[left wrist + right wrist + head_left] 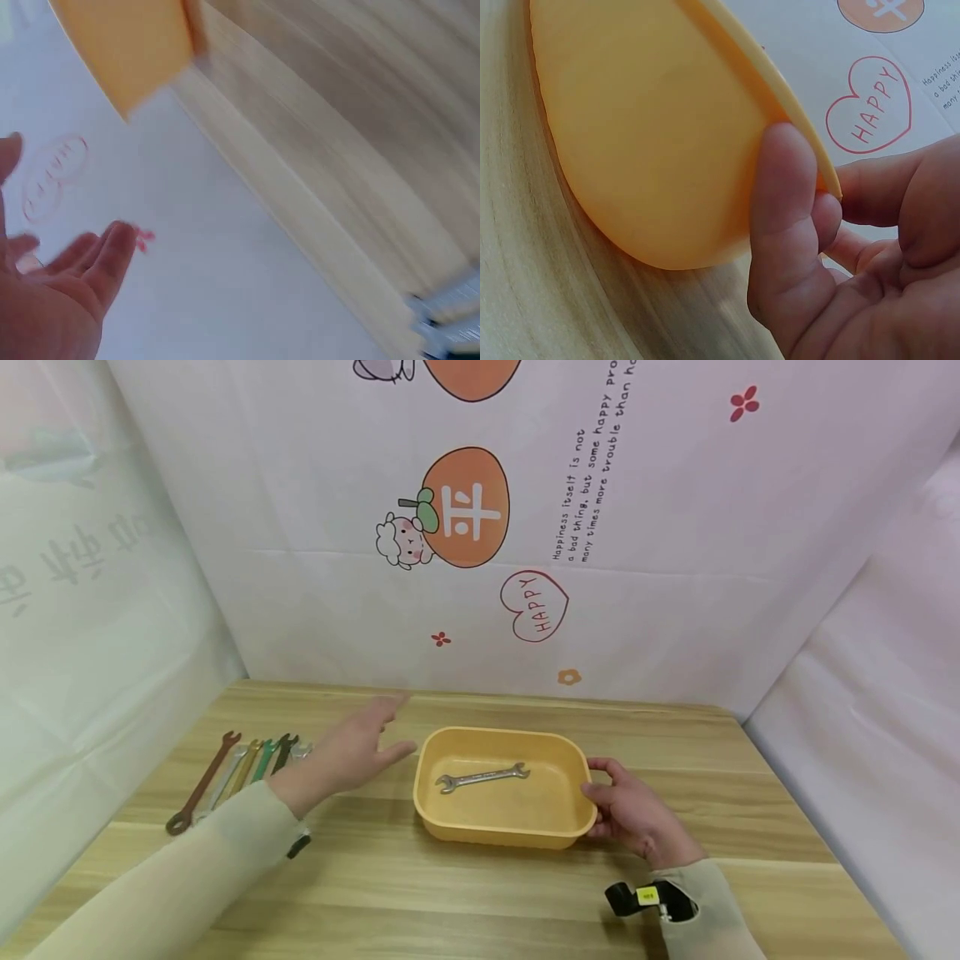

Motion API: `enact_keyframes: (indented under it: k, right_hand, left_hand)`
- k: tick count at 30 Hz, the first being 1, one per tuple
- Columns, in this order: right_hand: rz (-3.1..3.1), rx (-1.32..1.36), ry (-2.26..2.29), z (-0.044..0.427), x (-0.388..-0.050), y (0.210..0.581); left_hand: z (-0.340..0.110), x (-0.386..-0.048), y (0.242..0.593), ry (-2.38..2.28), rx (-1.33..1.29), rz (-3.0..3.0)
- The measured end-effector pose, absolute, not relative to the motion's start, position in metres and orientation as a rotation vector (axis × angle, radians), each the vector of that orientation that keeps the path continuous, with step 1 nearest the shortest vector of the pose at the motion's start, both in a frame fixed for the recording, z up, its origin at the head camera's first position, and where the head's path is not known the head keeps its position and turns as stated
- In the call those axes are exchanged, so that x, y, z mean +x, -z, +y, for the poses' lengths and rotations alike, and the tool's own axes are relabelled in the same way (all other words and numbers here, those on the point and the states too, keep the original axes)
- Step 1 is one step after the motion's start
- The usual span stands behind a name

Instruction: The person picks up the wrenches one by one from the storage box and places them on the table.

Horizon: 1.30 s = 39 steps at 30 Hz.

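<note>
A yellow plastic basin (506, 833) stands on the wooden table in the head view, with one silver open-end wrench (483, 777) lying inside it. My right hand (633, 810) grips the basin's right end, thumb and fingers on either side of the rim; the right wrist view shows this pinch up close on the basin (652, 150). To the left of the basin, my left hand (348, 747) is held in the air with its fingers extended and nothing in them. In the left wrist view, blurred, the left hand (67, 292) is apart from the basin (127, 52).
Several wrenches lie in a row at the table's left, among them a dark red one (204, 783) and a green one (264, 760); my left forearm partly covers them. A printed white cloth (645, 627) hangs behind the table and at both sides.
</note>
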State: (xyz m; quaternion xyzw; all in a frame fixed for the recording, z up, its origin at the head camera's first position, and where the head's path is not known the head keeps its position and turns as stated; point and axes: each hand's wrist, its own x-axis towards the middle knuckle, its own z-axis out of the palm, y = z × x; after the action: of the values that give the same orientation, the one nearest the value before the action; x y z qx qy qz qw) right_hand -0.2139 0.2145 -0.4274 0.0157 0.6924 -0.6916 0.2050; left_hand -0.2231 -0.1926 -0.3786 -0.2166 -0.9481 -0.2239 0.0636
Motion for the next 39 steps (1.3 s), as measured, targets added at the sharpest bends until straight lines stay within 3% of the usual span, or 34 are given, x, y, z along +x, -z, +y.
enact_keyframes:
  k: [7,11,28,39]
  right_hand:
    - [1.925,0.045,1.928,0.214,-0.214,0.427]
    - [1.926,0.032,1.927,0.214,-0.214,0.427]
    - [1.932,0.015,1.921,0.215,-0.213,0.425]
    - [1.939,-0.007,1.915,0.215,-0.213,0.425]
  left_hand:
    - [-0.145,-0.220,0.384,0.432,-1.073,-2.972]
    - [-0.126,-0.217,0.390,0.400,-1.180,-3.094]
    - [-0.080,-0.219,0.394,0.305,-1.072,-3.466]
    - [-0.072,-0.222,0.397,0.353,-1.220,-3.308]
